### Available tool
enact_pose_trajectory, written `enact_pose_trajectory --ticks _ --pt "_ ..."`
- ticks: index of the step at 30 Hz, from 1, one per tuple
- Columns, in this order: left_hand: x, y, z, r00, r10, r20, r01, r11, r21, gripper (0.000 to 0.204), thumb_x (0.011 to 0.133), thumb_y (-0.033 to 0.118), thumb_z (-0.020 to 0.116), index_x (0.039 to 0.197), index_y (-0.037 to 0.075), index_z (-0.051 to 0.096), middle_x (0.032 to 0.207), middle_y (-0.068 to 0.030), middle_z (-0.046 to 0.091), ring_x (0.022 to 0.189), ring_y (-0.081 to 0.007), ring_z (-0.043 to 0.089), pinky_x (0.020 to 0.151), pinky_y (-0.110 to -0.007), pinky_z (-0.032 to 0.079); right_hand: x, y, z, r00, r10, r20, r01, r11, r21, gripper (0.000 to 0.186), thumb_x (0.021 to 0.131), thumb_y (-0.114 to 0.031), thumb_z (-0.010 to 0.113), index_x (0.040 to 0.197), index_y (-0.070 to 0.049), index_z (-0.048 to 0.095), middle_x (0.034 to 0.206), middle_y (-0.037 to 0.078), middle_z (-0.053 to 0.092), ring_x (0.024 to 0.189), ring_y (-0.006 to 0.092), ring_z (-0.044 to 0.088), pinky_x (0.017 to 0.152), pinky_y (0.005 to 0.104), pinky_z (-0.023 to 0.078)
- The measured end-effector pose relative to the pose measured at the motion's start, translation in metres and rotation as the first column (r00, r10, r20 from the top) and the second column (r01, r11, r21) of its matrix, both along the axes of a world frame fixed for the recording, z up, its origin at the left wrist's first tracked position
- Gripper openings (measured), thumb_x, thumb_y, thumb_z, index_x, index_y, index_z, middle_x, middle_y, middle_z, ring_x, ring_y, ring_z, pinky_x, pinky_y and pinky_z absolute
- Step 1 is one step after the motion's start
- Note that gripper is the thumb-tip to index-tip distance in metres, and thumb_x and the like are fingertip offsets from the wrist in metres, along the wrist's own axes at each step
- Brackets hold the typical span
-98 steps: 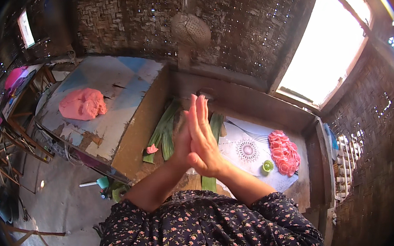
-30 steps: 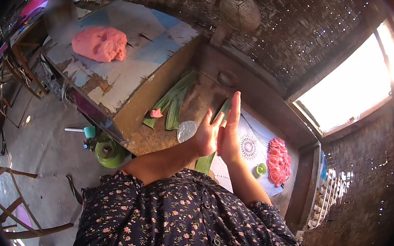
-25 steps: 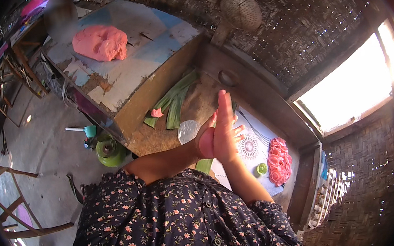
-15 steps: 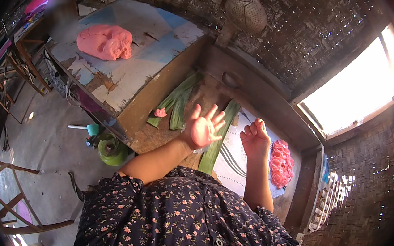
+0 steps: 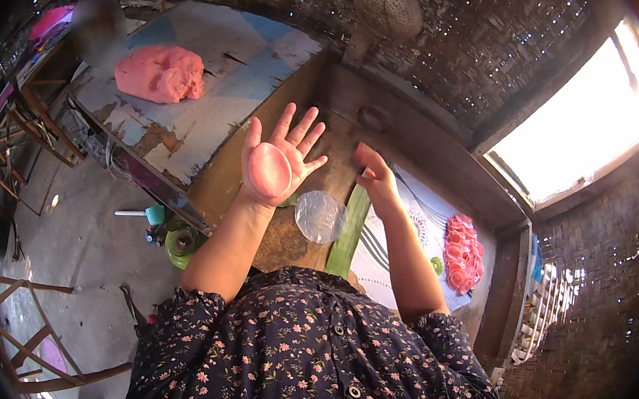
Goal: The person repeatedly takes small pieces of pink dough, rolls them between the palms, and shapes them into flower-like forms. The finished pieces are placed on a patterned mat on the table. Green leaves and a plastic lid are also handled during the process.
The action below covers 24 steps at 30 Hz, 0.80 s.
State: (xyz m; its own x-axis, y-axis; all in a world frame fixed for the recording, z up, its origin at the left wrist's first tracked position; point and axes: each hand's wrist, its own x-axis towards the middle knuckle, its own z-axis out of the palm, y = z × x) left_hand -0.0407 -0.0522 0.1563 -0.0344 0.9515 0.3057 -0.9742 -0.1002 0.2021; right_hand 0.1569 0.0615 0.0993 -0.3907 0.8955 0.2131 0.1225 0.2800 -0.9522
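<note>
Change: since half a second ago, the left hand [image 5: 279, 161] has been raised, palm up, and the right hand [image 5: 376, 181] drawn aside.
Left hand: spread flat, with a pink dough disc [image 5: 269, 171] carried on the palm.
Right hand: loosely curled, nothing grasped.
Table [image 5: 225, 179]: a clear plastic sheet [image 5: 320, 216] and green leaf strip [image 5: 348, 230] are laid below the hands.
Right side: pink discs [image 5: 463, 253] are piled on a cloth [image 5: 393, 263].

A rustic home food-making workshop is indicated. Woven bamboo walls [image 5: 517, 19] enclose a worn wooden worktable [image 5: 260, 59]; a pink dough mound [image 5: 161, 72] is seen far left, and flattened pink discs [image 5: 463, 251] are laid on a mat at right.
</note>
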Motion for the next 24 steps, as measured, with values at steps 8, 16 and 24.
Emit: enact_pose_trajectory --ticks 8,16,24 --pt "-0.01 -0.004 -0.017 0.995 0.047 -0.085 -0.056 0.993 -0.106 0.069 0.086 0.066 0.024 0.142 0.026 0.02 0.149 -0.0045 0.019 0.137 -0.0247 0.011 0.103 -0.058 -0.003 -0.02 0.03 0.026 0.883 -0.207 0.422 0.1 0.96 0.262 0.025 0.079 -0.029 0.063 0.089 -0.007 0.068 0.132 0.014 0.041 0.122 0.0356 0.036 0.1 0.0398 0.033" --pt "0.044 0.019 -0.07 0.95 -0.172 -0.261 0.032 0.883 -0.467 0.069 0.08 0.071 0.038 0.129 0.022 0.04 0.131 0.0021 0.041 0.117 -0.0212 0.042 0.099 -0.047 0.029 -0.038 -0.028 0.012 0.793 0.51 0.333 -0.525 0.849 -0.051 0.072 0.081 -0.032 0.063 0.141 -0.014 0.026 0.144 0.024 0.022 0.136 0.0371 0.015 0.108 0.0433 0.019" --pt "0.047 0.069 -0.17 -0.303 -0.399 -0.865 -0.707 0.703 -0.077 0.051 0.073 0.044 0.07 0.109 0.011 0.057 0.112 -0.0049 0.05 0.103 -0.0218 0.048 0.086 -0.039 0.039 0.048 -0.056 -0.014 0.998 0.043 -0.048 -0.06 0.889 -0.454 0.026 0.077 -0.011 0.069 0.096 -0.001 0.053 0.085 0.006 0.061 0.077 0.0148 0.061 0.068 0.0264 0.051"
